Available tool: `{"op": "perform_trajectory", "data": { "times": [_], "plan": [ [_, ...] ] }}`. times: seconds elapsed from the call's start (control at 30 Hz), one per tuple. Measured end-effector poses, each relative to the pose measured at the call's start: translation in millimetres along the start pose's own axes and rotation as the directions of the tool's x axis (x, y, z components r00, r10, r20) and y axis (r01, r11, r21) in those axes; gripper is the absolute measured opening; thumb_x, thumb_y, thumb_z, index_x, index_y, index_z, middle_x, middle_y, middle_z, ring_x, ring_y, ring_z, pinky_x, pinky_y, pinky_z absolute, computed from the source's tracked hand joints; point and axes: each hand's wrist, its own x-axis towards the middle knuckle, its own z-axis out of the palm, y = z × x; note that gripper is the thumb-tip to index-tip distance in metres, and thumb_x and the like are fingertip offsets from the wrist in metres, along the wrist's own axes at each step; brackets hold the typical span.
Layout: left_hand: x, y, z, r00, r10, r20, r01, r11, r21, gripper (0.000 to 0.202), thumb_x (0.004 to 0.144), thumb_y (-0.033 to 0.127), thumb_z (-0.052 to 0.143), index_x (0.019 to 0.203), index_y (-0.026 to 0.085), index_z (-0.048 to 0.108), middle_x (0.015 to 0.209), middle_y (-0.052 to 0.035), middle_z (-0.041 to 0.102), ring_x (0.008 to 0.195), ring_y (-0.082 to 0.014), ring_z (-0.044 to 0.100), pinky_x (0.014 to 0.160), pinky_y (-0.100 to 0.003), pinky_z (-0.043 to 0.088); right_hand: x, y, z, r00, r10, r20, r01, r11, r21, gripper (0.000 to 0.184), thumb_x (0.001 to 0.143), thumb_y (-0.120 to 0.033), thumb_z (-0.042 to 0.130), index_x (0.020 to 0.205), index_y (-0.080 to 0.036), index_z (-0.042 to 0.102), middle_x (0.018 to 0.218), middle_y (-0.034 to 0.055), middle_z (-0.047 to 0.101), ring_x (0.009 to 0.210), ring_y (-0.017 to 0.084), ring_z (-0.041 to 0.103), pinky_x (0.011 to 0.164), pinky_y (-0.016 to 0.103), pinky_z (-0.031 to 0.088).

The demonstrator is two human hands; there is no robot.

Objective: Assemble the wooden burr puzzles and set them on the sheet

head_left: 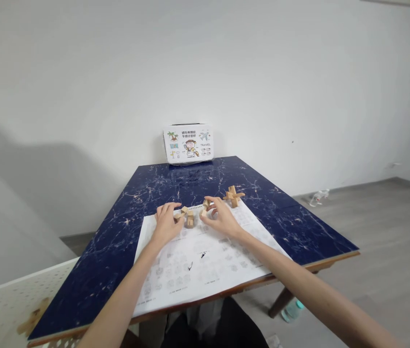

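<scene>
Left hand (166, 223) fingers pinch wooden blocks (186, 216) resting on the instruction sheet (197, 263), diagrams visible for reference. Right hand (221, 217) fingers clamp another block (205, 207). Assembled puzzle (233, 195) sits apart on worktop (118, 232).

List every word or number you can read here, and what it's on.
"TRAVEL": on the white box at the table's far edge.
Chinese characters along the box's top: too small to read.
Print and diagrams on the paper sheet under the hands: too small and blurred to read.

Plain home room: marble-print table (125, 232), bare white wall (81, 72), grey floor (382, 227).
</scene>
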Motion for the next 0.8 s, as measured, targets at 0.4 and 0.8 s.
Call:
{"op": "perform_trajectory", "data": {
  "times": [0.4, 0.8],
  "plan": [
    [-4, 5, 1.6, 0.971, 0.195, 0.138, -0.19, 0.981, -0.048, 0.057, 0.074, 0.058, 0.082, 0.12, 0.029, 0.069, 0.147, -0.0106, 0.055, 0.14, -0.042, 0.033, 0.113, -0.063, 0.03, 1, -6, -2, 0.999, 0.043, 0.02, -0.044, 0.997, 0.062, 0.057, 0.08, -0.033, 0.076, 0.13, -0.021, 0.052, 0.127, 0.0118, 0.063, 0.096, 0.022, 0.068, 0.08, 0.037, 0.055],
    [-10, 30, -9.6, 0.944, 0.327, -0.049, -0.33, 0.941, -0.08, 0.05, 0.081, 0.031, 0.079, 0.124, 0.024, 0.055, 0.117, -0.0066, 0.068, 0.1, -0.0266, 0.065, 0.093, -0.042, 0.047, 0, -13, 1, 0.987, 0.085, 0.134, -0.121, 0.952, 0.282, 0.054, 0.072, -0.045, 0.087, 0.113, -0.02, 0.062, 0.107, 0.0084, 0.074, 0.093, 0.022, 0.07, 0.08, 0.036, 0.052]
  ]
}}
